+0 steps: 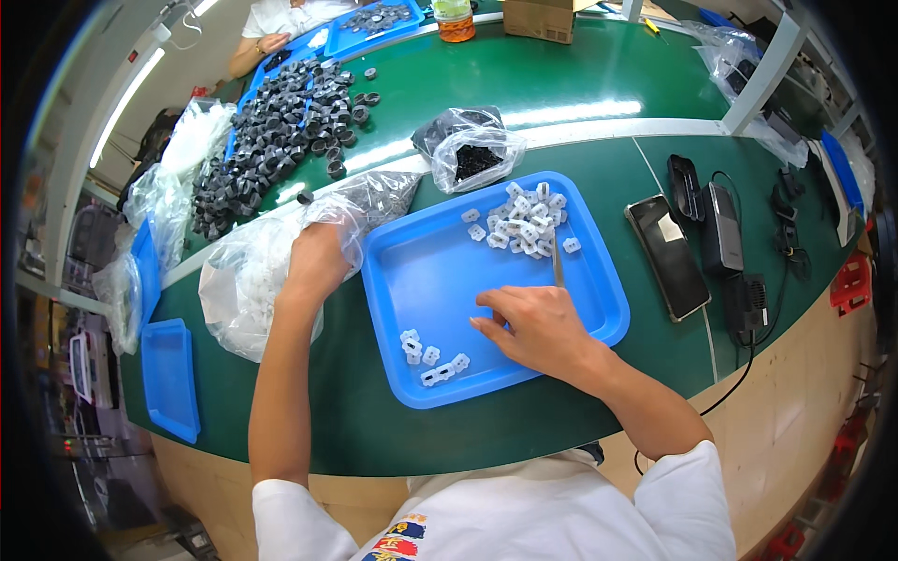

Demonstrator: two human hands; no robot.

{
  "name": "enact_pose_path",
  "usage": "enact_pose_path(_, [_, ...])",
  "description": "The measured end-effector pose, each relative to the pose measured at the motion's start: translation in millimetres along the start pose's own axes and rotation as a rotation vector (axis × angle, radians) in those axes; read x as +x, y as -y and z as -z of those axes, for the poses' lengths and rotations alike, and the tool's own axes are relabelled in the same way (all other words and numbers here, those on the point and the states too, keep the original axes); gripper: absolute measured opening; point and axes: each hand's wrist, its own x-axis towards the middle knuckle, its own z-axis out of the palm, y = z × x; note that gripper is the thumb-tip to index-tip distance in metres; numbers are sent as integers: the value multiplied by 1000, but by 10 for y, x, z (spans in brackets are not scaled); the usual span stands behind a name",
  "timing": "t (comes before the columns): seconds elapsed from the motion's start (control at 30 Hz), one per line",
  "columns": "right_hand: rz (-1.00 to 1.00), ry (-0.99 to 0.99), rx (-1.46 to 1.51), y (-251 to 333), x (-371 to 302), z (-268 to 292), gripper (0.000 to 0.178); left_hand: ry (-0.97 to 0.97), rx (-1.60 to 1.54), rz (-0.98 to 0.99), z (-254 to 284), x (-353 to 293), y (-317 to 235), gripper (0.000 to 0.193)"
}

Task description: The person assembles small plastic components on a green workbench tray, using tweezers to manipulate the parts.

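My left hand (319, 260) reaches into the mouth of a clear plastic bag (245, 304) that holds small whitish parts; its fingers are hidden by the plastic. Over a blue tray (398, 280), my right hand (538, 323) is closed around thin metal tweezers (558, 268), whose shaft points away from me. A pile of small white plastic parts (526, 222) lies in the tray's far right corner. Several more white parts (440, 370) sit apart in the near left corner.
Dark round caps (281, 126) are heaped at the far left. Behind the tray stands an open bag of small black parts (477, 161). To the right lie a phone (668, 257) and a black charger with cables (720, 229). A small blue tray (170, 379) rests at the left edge.
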Motion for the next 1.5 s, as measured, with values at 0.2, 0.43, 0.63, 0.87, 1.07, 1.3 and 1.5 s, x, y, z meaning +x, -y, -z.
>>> enact_pose_path(0.2, [9, 3, 10, 1, -12, 2, 16, -14, 24, -134, -158, 107, 178, 16])
enact_pose_path(0.43, [157, 153, 44, 36, -22, -50, 17, -151, 89, -99, -207, 105, 337, 27])
enact_pose_path(0.63, [150, 154, 33, 17, -19, -34, 17, -49, -129, 165, -2, 45, 83, 15])
enact_pose_path(0.87, [166, 157, 26, 40, -21, -34, 17, -255, -534, 150, 38, -182, 90, 15])
enact_pose_path(1.07, [153, 118, 49, 91, -5, 13, 27, -285, -1253, 382, 187, -777, -478, 21])
enact_pose_path(1.3, [-36, 109, 745, 215, 6, 49, 39, -73, -1566, 371, -71, -1136, -1122, 26])
enact_pose_path(1.5, [82, -21, 721, 147, -15, -65, 24, -82, -1475, 357, -131, -1160, -1250, 26])
